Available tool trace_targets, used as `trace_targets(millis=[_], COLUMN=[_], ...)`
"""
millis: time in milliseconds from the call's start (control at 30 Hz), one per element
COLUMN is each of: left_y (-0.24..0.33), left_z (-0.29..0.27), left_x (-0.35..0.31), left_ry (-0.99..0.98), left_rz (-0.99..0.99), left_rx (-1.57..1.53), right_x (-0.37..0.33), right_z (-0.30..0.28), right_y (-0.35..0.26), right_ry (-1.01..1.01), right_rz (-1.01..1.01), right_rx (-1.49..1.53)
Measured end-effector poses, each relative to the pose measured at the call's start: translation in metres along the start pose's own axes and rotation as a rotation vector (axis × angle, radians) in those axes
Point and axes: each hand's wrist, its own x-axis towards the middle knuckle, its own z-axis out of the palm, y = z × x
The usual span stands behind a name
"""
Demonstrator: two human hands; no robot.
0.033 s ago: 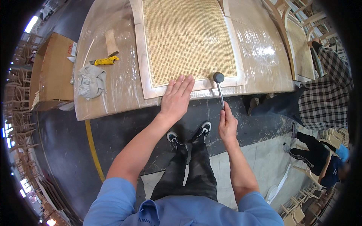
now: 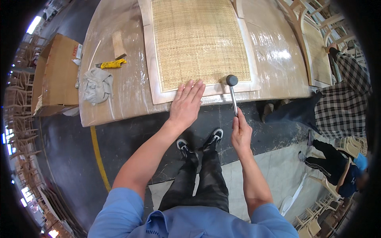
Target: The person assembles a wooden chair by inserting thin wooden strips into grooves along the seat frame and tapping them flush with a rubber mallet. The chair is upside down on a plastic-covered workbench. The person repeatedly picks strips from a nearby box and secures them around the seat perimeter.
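A wooden frame with a woven cane panel lies flat on the wrapped tabletop before me. My left hand rests palm down on the frame's near edge, fingers stretched out over the rim of the cane. In my right hand is the handle of a mallet with a dark round head. That head sits at the near edge of the panel, to the right of my left fingers; whether it touches the wood I cannot tell.
Left on the plastic-wrapped table lie a grey cloth, a yellow-handled tool and a wood block. A cardboard box stands beyond. At right, a person in a checked shirt works by wooden chair frames; another person is behind.
My right hand and the mallet have shifted very slightly to the right. My left hand stays flat on the frame.
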Motion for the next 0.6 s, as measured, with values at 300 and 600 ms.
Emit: trace_targets(millis=[300, 600], left_y=[0.001, -0.023], left_z=[0.001, -0.008], left_x=[-0.002, -0.021], left_ry=[0.015, 0.023], left_rz=[-0.024, -0.041], left_rx=[-0.018, -0.012], right_x=[-0.011, -0.006], right_z=[0.012, 0.03], right_y=[-0.024, -0.005], right_ry=[-0.056, -0.069], right_rz=[-0.036, -0.072], right_rx=[0.052, -0.046])
